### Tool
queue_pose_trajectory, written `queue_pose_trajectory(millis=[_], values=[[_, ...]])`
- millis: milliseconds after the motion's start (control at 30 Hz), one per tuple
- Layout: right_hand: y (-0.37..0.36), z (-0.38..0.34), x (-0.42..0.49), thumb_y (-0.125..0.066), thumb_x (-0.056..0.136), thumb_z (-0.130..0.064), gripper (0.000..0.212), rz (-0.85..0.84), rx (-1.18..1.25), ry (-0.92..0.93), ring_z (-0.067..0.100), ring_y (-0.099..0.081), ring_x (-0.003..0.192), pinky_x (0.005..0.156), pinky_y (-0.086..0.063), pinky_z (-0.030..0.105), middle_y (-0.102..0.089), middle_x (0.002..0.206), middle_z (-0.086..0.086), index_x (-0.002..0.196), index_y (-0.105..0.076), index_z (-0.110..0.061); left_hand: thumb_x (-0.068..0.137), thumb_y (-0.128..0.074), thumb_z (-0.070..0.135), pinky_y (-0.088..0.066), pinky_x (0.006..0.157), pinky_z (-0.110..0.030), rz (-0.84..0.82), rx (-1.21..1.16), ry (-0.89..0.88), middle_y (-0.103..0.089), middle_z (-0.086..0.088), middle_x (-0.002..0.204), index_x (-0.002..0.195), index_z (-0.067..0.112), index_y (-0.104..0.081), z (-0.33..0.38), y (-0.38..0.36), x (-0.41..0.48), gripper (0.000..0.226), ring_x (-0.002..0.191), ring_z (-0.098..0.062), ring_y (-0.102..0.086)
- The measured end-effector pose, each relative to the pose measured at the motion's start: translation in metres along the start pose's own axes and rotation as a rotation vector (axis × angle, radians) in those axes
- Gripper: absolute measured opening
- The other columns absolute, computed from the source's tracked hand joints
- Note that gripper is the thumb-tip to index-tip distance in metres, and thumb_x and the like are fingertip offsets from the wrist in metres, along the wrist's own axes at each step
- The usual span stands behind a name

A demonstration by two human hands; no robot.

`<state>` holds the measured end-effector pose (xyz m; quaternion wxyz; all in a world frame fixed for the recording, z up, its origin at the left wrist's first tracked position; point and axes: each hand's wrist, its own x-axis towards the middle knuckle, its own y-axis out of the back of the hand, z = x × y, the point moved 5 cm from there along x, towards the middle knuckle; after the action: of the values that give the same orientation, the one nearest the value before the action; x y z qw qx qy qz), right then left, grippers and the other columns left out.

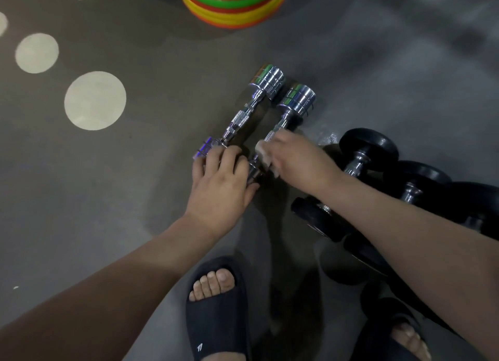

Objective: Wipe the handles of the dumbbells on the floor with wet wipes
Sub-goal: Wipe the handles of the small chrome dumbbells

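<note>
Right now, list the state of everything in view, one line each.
Left chrome dumbbell: lying on floor, handle bare.
Right chrome dumbbell: lying on floor, wipe on handle.
Wet wipe: crumpled, pressed on that handle.
Left hand: resting on chrome dumbbells' near ends.
Right hand: gripping the wipe.
Black dumbbells: lying on floor.
Coloured discs: stacked.

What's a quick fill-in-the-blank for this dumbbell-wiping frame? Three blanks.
____ chrome dumbbells lie side by side on the floor. The right hand presses a wet wipe on the ____ one's handle. The other dumbbells, by that forearm, have ____ heads.
Missing: two; right; black.
</note>
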<state>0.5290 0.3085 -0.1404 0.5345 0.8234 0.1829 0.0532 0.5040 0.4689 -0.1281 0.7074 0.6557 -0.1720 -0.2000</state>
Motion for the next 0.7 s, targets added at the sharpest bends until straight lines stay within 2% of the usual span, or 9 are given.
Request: queue_pose_trajectory(millis=[67,167,300,367,467,533,633,700], values=[[0.013,0.024,-0.002,-0.056,0.084,-0.005,0.015,0.096,-0.008,-0.163,0.030,-0.056,0.068,0.058,-0.045,0.036,-0.050,0.086,0.008,0.091,-0.067,-0.013,0.088,-0.062,0.047,-0.038,0.098,-0.046,-0.017,-0.042,-0.035,-0.053,-0.007,0.131,0.120,0.016,-0.060,0.007,-0.001,-0.005,0.045,0.122,-0.033,-0.044],[0.015,0.040,-0.007,-0.049,0.094,-0.007,0.023,0.198,-0.027,-0.297,0.032,-0.056,0.073,0.061,-0.039,0.033,-0.053,0.089,0.013,0.104,-0.070,-0.006,0.094,-0.059,0.041,-0.047,0.093,-0.045,-0.057,-0.183,-0.069,-0.050,-0.008,0.128,0.128,0.022,-0.057,0.016,-0.006,-0.015,0.039,0.114,-0.032,-0.047],[0.009,0.030,-0.024,-0.052,0.095,-0.005,0.014,0.184,-0.052,-0.227,0.022,-0.043,0.062,0.052,-0.025,0.026,-0.043,0.085,0.007,0.099,-0.065,-0.002,0.089,-0.070,0.031,-0.047,0.095,-0.041,-0.095,-0.396,-0.024,-0.048,-0.006,0.125,0.133,0.022,-0.054,0.025,-0.009,-0.022,0.048,0.106,-0.030,-0.050],[0.008,0.024,-0.031,-0.055,0.091,-0.004,0.017,0.104,-0.067,-0.094,0.025,-0.047,0.063,0.051,-0.032,0.026,-0.047,0.088,0.010,0.105,-0.064,-0.001,0.085,-0.072,0.030,-0.044,0.097,-0.038,-0.107,-0.421,-0.001,-0.049,-0.006,0.123,0.131,0.018,-0.054,0.027,-0.008,-0.021,0.051,0.105,-0.029,-0.050],[0.001,0.012,-0.033,-0.060,0.087,-0.008,0.022,-0.074,-0.140,0.085,0.029,-0.052,0.071,0.055,-0.046,0.036,-0.050,0.091,0.011,0.109,-0.062,-0.006,0.080,-0.075,0.030,-0.042,0.098,-0.038,-0.114,-0.439,0.024,-0.050,-0.006,0.121,0.127,0.014,-0.054,0.028,-0.007,-0.018,0.054,0.107,-0.029,-0.051],[0.005,0.017,-0.027,-0.061,0.089,-0.013,0.023,-0.072,-0.196,0.034,0.027,-0.052,0.074,0.056,-0.048,0.036,-0.050,0.093,0.009,0.112,-0.063,-0.008,0.080,-0.075,0.030,-0.043,0.098,-0.038,-0.109,-0.441,0.026,-0.050,-0.006,0.121,0.126,0.012,-0.054,0.029,-0.007,-0.017,0.053,0.107,-0.029,-0.051],[0.017,0.035,-0.020,-0.058,0.092,-0.010,0.016,0.102,-0.193,-0.218,0.025,-0.045,0.070,0.056,-0.038,0.031,-0.045,0.089,0.008,0.106,-0.064,-0.005,0.082,-0.074,0.031,-0.045,0.096,-0.039,-0.092,-0.424,0.026,-0.051,-0.006,0.120,0.127,0.013,-0.054,0.028,-0.005,-0.019,0.052,0.105,-0.029,-0.053],[0.009,0.027,-0.020,-0.064,0.088,-0.008,0.013,0.127,-0.185,-0.174,0.027,-0.047,0.074,0.056,-0.033,0.031,-0.044,0.089,0.009,0.101,-0.064,-0.004,0.086,-0.071,0.033,-0.047,0.094,-0.041,-0.099,-0.408,0.027,-0.051,-0.006,0.121,0.131,0.015,-0.054,0.028,-0.006,-0.022,0.051,0.106,-0.029,-0.052]])
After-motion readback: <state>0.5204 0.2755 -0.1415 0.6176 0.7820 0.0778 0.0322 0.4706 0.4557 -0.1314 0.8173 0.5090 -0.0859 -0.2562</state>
